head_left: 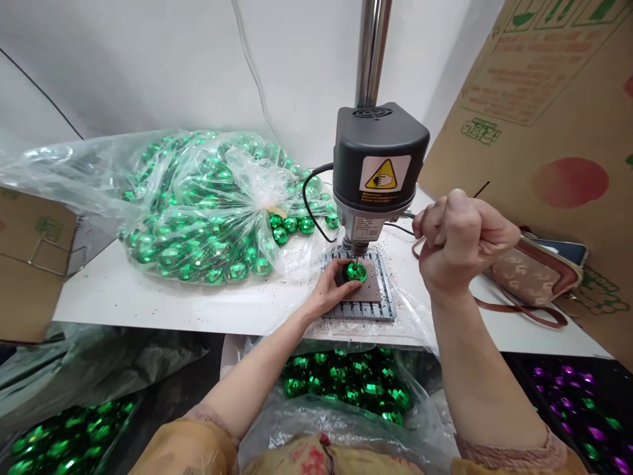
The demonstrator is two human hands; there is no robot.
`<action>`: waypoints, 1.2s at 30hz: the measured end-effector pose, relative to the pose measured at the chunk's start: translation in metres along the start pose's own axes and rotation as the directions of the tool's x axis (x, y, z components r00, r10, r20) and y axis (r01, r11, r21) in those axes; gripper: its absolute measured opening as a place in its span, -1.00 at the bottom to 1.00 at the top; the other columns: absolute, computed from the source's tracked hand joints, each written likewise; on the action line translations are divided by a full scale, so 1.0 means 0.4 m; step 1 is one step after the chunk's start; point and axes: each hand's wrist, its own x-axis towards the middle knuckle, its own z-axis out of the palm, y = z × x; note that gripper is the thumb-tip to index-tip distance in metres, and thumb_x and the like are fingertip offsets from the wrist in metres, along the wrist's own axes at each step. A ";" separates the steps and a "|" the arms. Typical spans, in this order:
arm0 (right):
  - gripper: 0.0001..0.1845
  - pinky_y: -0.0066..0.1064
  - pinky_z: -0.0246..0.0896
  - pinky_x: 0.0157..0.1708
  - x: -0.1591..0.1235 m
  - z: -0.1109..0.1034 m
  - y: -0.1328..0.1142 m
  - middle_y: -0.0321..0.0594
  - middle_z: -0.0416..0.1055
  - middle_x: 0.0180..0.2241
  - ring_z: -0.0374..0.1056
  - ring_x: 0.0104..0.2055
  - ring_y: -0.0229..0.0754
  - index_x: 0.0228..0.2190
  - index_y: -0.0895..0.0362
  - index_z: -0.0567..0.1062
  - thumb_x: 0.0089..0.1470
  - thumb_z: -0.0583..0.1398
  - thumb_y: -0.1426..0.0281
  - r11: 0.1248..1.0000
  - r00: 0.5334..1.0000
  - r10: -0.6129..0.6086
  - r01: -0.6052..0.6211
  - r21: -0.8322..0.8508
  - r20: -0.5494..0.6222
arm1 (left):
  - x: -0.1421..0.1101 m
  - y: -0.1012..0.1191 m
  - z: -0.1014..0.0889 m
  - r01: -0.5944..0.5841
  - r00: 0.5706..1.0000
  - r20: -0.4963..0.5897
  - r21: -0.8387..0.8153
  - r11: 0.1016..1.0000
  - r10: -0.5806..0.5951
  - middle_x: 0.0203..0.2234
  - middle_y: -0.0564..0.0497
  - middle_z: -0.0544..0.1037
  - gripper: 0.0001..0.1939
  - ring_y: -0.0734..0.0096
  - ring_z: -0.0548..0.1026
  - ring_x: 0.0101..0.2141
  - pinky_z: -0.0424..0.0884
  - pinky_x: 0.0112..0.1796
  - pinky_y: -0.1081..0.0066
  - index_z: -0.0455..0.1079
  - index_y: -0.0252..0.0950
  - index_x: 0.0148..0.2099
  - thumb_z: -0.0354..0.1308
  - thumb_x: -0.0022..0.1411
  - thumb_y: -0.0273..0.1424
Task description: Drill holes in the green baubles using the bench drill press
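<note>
My left hand (330,288) pinches a shiny green faceted ball (355,271) and holds it on the brown pad of the small bench drill's base plate (383,308). The drill bit comes down from the dark grey drill head (378,161) onto the top of the ball. My right hand (457,239) is a closed fist raised to the right of the drill head, wrapped round a thin dark lever whose tip sticks out behind the fist.
A big clear plastic bag of green balls (198,204) lies on the white table (148,297) to the left. More green balls (346,382) fill a bag under the table edge. Purple balls (573,389) sit lower right. A handbag (531,274) and cardboard (544,99) stand at right.
</note>
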 end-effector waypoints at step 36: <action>-0.39 -0.47 -0.09 -0.73 -0.029 -0.032 0.038 -0.44 -0.09 -0.80 -0.09 -0.76 -0.47 -0.79 0.15 -0.04 0.08 0.21 0.43 0.989 0.988 -0.145 0.143 0.044 0.056 | 0.003 -0.017 0.007 -0.025 1.000 -0.018 -0.005 1.000 0.025 -0.07 -0.12 0.56 -0.41 0.15 0.53 -0.03 0.44 -0.01 0.19 0.30 -0.27 0.11 0.37 0.15 -0.12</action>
